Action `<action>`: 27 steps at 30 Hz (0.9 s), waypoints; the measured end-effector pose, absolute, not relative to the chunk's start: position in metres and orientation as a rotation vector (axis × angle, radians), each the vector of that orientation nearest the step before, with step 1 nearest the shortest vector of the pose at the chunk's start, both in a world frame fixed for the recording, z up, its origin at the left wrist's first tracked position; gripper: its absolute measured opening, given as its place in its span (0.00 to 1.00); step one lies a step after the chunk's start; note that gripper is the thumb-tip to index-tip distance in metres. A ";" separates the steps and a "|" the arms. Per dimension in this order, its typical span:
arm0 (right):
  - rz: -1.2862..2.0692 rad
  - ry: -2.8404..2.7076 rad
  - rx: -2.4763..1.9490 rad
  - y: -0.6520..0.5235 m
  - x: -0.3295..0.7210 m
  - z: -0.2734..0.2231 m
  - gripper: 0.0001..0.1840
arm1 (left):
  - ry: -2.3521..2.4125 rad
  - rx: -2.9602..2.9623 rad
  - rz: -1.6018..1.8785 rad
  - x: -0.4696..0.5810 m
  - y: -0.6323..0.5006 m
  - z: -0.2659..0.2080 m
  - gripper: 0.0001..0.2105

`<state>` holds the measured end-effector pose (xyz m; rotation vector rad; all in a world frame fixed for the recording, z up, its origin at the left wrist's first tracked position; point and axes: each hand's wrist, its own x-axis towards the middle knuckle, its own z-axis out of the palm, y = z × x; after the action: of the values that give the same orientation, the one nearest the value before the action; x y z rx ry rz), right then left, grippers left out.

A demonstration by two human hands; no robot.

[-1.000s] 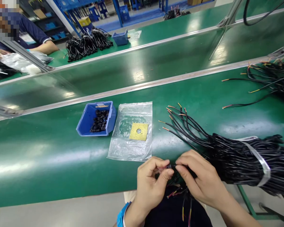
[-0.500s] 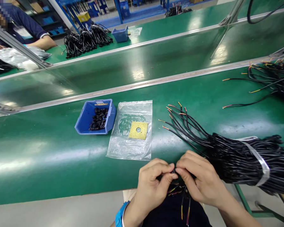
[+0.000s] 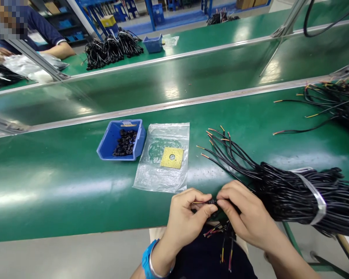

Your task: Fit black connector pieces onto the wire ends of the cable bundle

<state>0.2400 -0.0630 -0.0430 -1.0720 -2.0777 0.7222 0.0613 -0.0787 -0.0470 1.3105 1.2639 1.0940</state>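
Observation:
My left hand (image 3: 190, 217) pinches a small black part (image 3: 211, 201) between thumb and forefinger, and thin orange wire ends stick out of it across the fingers. My right hand (image 3: 242, 213) is closed on a black cable just to the right of that part, the fingertips of both hands almost meeting. More cable ends (image 3: 230, 248) with red and yellow wires hang below the hands over my lap. Right of my hands lies a thick bundle of black cables (image 3: 291, 193), tied with a pale band (image 3: 318, 197), several stripped ends fanning out leftward.
A blue bin (image 3: 101, 149) of small black parts stands left on the green table (image 3: 61, 201). Beside it lies a clear plastic bag (image 3: 154, 180) with a yellow square pad (image 3: 177, 157). More cables (image 3: 337, 100) lie far right. Across the metal rail (image 3: 163, 104) a person's arm (image 3: 61, 50) shows.
Orange wire ends now show at the left side of the small black part in my left hand. Both hands stay close together; the whole view has shifted slightly.

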 end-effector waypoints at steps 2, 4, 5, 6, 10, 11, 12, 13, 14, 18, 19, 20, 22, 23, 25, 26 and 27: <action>0.749 -2.083 -1.040 -0.062 0.240 -0.042 0.08 | 1.244 1.375 1.108 0.062 -0.078 -0.047 0.04; 0.747 -2.083 -1.013 -0.061 0.240 -0.042 0.09 | 1.222 1.425 1.118 0.063 -0.078 -0.047 0.03; 0.746 -2.082 -1.003 -0.061 0.240 -0.042 0.09 | 1.213 1.438 1.116 0.064 -0.078 -0.047 0.03; 0.748 -2.081 -0.994 -0.060 0.239 -0.041 0.09 | 1.205 1.445 1.109 0.064 -0.078 -0.048 0.03; 0.766 -2.063 -0.986 -0.060 0.240 -0.041 0.10 | 1.183 1.448 1.078 0.066 -0.077 -0.049 0.03; 0.769 -2.055 -0.993 -0.060 0.241 -0.041 0.10 | 1.186 1.444 1.070 0.066 -0.077 -0.049 0.03; 0.768 -2.048 -1.002 -0.061 0.241 -0.041 0.10 | 1.197 1.436 1.055 0.066 -0.076 -0.048 0.03; 0.763 -2.040 -1.013 -0.061 0.241 -0.041 0.10 | 1.208 1.414 1.037 0.066 -0.076 -0.048 0.05; 0.756 -2.033 -1.026 -0.061 0.241 -0.040 0.10 | 1.212 1.377 1.020 0.065 -0.076 -0.048 0.07; 0.744 -2.021 -1.066 -0.062 0.242 -0.037 0.09 | 1.168 1.153 1.049 0.060 -0.076 -0.047 0.21; 0.746 -2.024 -1.068 -0.063 0.242 -0.037 0.09 | 1.151 1.117 1.072 0.058 -0.077 -0.048 0.21; 0.746 -2.028 -1.070 -0.063 0.242 -0.036 0.08 | 1.136 1.097 1.090 0.057 -0.078 -0.048 0.21; 0.744 -2.041 -1.078 -0.064 0.243 -0.036 0.08 | 1.090 1.063 1.116 0.054 -0.080 -0.050 0.18; 0.744 -2.048 -1.086 -0.064 0.243 -0.036 0.09 | 1.063 1.037 1.126 0.053 -0.081 -0.051 0.16; 0.751 -2.073 -1.099 -0.065 0.244 -0.036 0.09 | 1.009 0.968 1.159 0.051 -0.082 -0.053 0.12; 0.756 -2.092 -1.101 -0.065 0.244 -0.036 0.09 | 0.984 0.935 1.175 0.050 -0.082 -0.054 0.11; 0.758 -2.113 -1.100 -0.066 0.245 -0.036 0.09 | 0.961 0.912 1.188 0.050 -0.082 -0.054 0.10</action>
<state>0.2448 -0.0660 -0.0359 -1.1001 -2.1130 0.7584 0.0495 -0.0823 -0.0545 0.9120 0.9605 1.1881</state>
